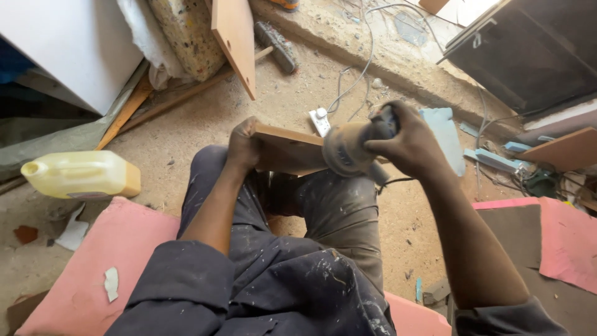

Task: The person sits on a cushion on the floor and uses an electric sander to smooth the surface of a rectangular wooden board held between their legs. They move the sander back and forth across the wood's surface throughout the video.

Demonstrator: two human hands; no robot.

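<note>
The left hand [244, 146] clamps the brown wooden board [287, 151], long axis running left to right, on edge. The right hand [407, 144] grips the dusty sander [348, 148] against its right end.

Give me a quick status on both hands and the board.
Left hand gripping wooden board at its end. Right hand holding sander against board's other end. Board propped over knees; nothing blocking.
</note>
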